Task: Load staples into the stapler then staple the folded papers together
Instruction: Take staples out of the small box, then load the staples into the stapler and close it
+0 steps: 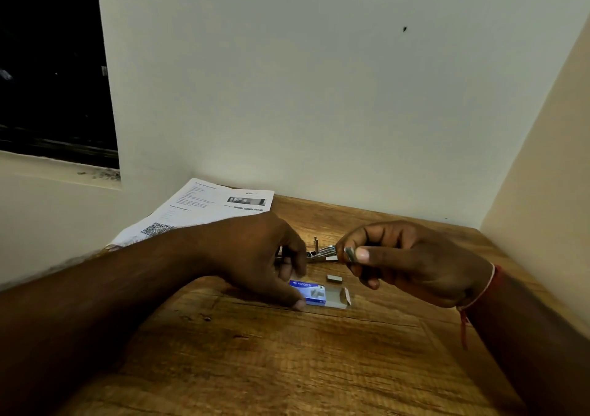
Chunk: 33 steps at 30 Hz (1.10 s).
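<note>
A small metal stapler (pixel 319 252) is held above the wooden table between both hands. My left hand (pixel 268 256) grips its left end, fingers curled, and hides most of that end. My right hand (pixel 412 259) pinches a strip of staples (pixel 350 253) between thumb and fingers at the stapler's right end. A blue staple box (pixel 311 291) lies open on the table under the hands, its flap to the right. Another short staple strip (pixel 334 278) lies just beyond the box. The printed papers (pixel 204 208) lie at the back left.
The wooden table (pixel 287 351) sits in a corner, with a wall behind and a wall (pixel 542 192) close on the right. A dark window (pixel 48 64) with a sill is at the far left.
</note>
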{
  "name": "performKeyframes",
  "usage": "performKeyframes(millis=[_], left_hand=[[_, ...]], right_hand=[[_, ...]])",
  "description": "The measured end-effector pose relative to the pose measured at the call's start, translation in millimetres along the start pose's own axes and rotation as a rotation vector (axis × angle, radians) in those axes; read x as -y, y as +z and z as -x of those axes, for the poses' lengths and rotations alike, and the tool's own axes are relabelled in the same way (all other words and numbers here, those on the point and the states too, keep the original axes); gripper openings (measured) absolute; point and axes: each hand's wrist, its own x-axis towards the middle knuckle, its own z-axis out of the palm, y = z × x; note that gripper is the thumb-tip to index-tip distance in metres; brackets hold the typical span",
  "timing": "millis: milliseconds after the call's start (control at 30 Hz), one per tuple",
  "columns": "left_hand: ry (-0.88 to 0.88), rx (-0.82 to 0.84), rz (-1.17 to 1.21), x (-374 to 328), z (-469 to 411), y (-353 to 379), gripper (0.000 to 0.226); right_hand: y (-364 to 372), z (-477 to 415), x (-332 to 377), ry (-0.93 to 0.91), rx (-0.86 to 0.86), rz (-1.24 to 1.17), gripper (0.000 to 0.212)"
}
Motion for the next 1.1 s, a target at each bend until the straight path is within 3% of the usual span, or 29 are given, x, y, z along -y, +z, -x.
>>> performKeyframes(millis=[133, 233, 333, 467, 700, 867, 1033, 1100], left_hand=[[0.253, -0.448, 0.089, -1, -1, 0, 0.049], [0.441, -0.631, 0.108, -5, -2, 5, 0.046], [0.538, -0.651, 0.115, -11, -4, 14, 0.032], [0.531, -0.619, 0.099, -9, -8, 18, 0.018], [0.514, -0.647, 0.106, -4, -10, 15, 0.011], [0.510, -0.715, 0.109, -1, -11, 18, 0.010], [0.488, -0.759, 0.106, 2, -13, 20, 0.013], [0.429, -0.756, 0.106, 4, -15, 19, 0.020]], right_hand=[[2, -1, 1, 0.027, -0.038, 0.001, 0.027], [7, -3, -1, 0.038, -0.041, 0.009, 0.027], [13, -7, -4, 0.033, -0.034, -0.032, 0.030], [15, -6, -4, 0.023, -0.020, -0.069, 0.015], [13, -10, -8, -0.016, -0.099, -0.164, 0.026], [16, -13, -12, -0.068, -0.215, -0.199, 0.021], [19, -16, -14, -0.091, -0.283, -0.250, 0.030], [15, -15, -13, -0.110, -0.391, -0.133, 0.027]])
